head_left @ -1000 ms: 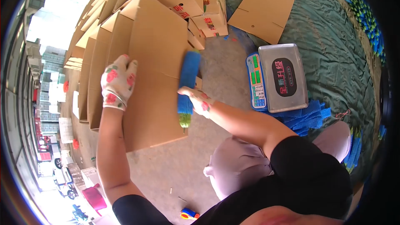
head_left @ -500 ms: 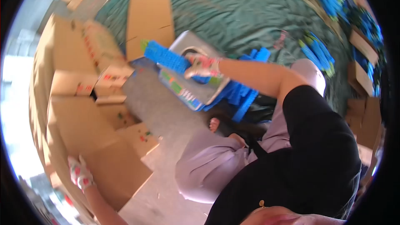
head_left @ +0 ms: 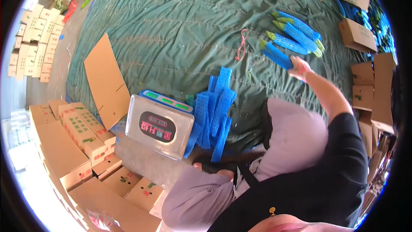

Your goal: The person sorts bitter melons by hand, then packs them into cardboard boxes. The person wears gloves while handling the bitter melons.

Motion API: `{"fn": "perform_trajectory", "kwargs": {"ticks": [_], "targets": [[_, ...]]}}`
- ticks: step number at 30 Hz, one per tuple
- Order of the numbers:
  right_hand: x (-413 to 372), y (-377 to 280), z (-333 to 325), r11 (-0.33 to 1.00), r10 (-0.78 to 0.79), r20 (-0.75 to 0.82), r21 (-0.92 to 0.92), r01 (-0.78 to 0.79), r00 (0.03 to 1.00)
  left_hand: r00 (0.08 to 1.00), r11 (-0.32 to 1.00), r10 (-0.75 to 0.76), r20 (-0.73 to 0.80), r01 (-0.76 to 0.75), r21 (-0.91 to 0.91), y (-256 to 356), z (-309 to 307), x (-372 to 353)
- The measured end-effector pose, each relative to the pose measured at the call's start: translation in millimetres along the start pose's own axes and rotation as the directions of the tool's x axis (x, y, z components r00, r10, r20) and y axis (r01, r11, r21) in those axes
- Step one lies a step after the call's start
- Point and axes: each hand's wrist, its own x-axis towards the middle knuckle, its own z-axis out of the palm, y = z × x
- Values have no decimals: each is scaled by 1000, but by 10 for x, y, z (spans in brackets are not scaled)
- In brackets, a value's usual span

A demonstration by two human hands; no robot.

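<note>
My right hand (head_left: 300,68), in a white glove with red marks, is closed round one end of a long green gourd in a blue foam net sleeve (head_left: 276,55). The gourd is at the green tarp, beside several similar sleeved gourds (head_left: 296,35) whose green tips show. My left hand (head_left: 101,220), gloved too, is at the lower left over an opened cardboard box (head_left: 96,195); its fingers are smeared by motion. Between my hands stands a scale with a steel plate (head_left: 139,139) and green displays. Loose blue net sleeves (head_left: 214,107) lie in a heap beside it.
A green tarp (head_left: 184,30) covers the floor ahead, with a pink string (head_left: 242,45) on it. A cardboard sheet (head_left: 106,81) lies behind the scale. Printed cartons (head_left: 81,131) stand at left, more stacked (head_left: 36,43) farther back. Boxes (head_left: 358,36) and more blue-sleeved gourds line the right.
My right hand has moved from over the scale to the right, to the gourds on the tarp, holding a sleeved gourd. The scale plate is uncovered now. The view has turned.
</note>
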Motion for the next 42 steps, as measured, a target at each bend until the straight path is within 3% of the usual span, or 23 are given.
{"fn": "perform_trajectory", "kwargs": {"ticks": [1, 2, 3, 5, 6, 7, 8, 9, 10, 11, 13, 15, 18, 21, 22, 24, 28, 29, 32, 34, 35, 38, 42], "targets": [[58, 252, 359, 1000, -23, -173, 3, 23, 985, 991, 974, 133, -15, -134, -185, 346, 124, -57], [190, 438, 468, 997, -72, -86, 25, 74, 994, 968, 899, 236, 81, -186, -397, 729, 319, -78], [279, 524, 477, 1000, -18, 37, -4, 19, 999, 924, 747, 304, 231, -81, -660, 1090, 512, -90], [356, 835, 751, 984, -67, -272, 142, 109, 960, 685, 354, 498, 532, 400, -846, 1746, 864, -99], [387, 903, 769, 987, 17, -283, 157, 29, 959, 790, 506, 446, 421, 166, -847, 2162, 1209, -227], [443, 864, 667, 996, -81, -390, -1, 87, 917, 714, 715, 615, 335, -326, -618, 2546, 1445, -209], [525, 817, 661, 982, -173, -498, -154, 110, 850, 556, 574, 816, 155, -810, -116, 2843, 1779, -113], [592, 791, 783, 980, -192, -499, -148, 135, 845, 615, 677, 726, 307, -716, -168, 3292, 1831, -180], [640, 820, 910, 961, -167, -299, 164, 223, 940, 604, 689, 722, 339, -670, -274, 3519, 2036, -122], [574, 470, 759, 944, -287, -133, 125, 304, 948, 660, 778, 615, 431, -422, -465, 3636, 2501, 2], [404, -407, 460, 817, -576, 94, 95, 569, 812, 670, 811, 537, 513, -240, -534, 3789, 3075, 142], [223, -1561, 129, 825, -550, 375, 105, 555, 747, 664, 815, 562, 493, -346, -464, 3897, 3275, 250], [448, -2471, 636, 715, -685, 260, 59, 697, 681, 756, 906, 420, 501, -378, -189, 3952, 3617, 462], [666, -3451, 1017, 870, -462, 281, -37, 491, 841, 808, 950, 275, 521, -144, -279, 3453, 4531, 1017], [707, -3672, 1102, 869, -465, 300, -27, 494, 833, 784, 951, 68, 617, 136, -278, 3146, 4844, 1252], [708, -3946, 1195, 880, -226, 279, -352, 318, 933, 684, 774, -175, 708, 540, -330, 2889, 4705, 1239], [797, -3967, 1237, 893, -212, 274, -335, 299, 938, 344, 280, -444, 827, 931, -237, 2777, 4708, 1147], [796, -4002, 1238, 897, -186, 284, -342, 281, 941, 333, 295, -438, 835, 931, -217, 2690, 4822, 1220], [815, -4077, 1218, 893, -139, 273, -381, 240, 952, 343, -62, -308, 887, 924, -378, 2383, 5170, 1318], [849, -4045, 1267, 910, -133, 290, -344, 233, 948, 467, -209, -62, 882, 858, -469, 2335, 5202, 1510], [839, -4053, 1267, 903, -135, 275, -360, 232, 952, 522, -138, 150, 840, 852, -505, 2343, 4913, 1425], [805, -4046, 1287, 892, -133, 274, -386, 236, 952, 685, -407, 84, 724, 686, -602, 2651, 4333, 1464], [796, -4068, 1254, 889, -134, 287, -387, 243, 949, 734, -416, 230, 639, 667, -618, 2641, 3547, 1300]]}}
